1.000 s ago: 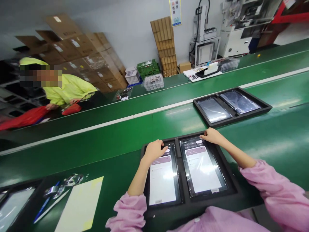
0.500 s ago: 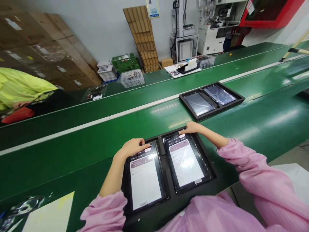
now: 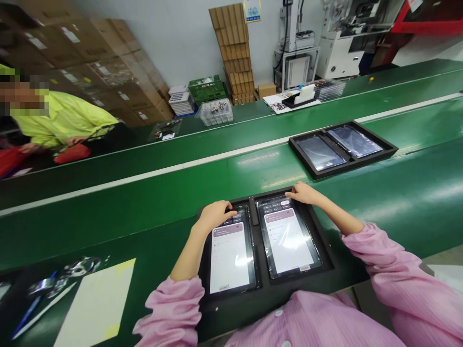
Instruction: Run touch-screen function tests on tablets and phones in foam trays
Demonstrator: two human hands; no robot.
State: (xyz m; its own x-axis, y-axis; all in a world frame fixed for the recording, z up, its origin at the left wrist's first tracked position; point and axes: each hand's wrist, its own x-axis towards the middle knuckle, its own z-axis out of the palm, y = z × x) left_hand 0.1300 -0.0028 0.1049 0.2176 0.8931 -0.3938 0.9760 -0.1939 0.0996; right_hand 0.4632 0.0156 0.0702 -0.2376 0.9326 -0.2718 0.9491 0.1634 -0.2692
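A black tray (image 3: 327, 275) lies on the green belt right in front of me. It holds two tablets with lit screens, a left tablet (image 3: 231, 258) and a right tablet (image 3: 288, 237). My left hand (image 3: 213, 215) rests on the top of the left tablet, fingertips touching its screen. At the top edge of the right tablet sits my right hand (image 3: 306, 193), with a finger on the screen. Neither hand holds anything.
A second black tray (image 3: 343, 166) with two dark tablets lies farther right on the belt. A white sheet (image 3: 96, 304), pens and shiny parts lie at my left. A person in a yellow jacket (image 3: 67, 120) works across the belt. Cardboard boxes, crates and machines line the back wall.
The view has swung about: right half a second ago, then back left. Both hands have stayed at the tops of the two tablets, fingers shifting slightly on the screens.
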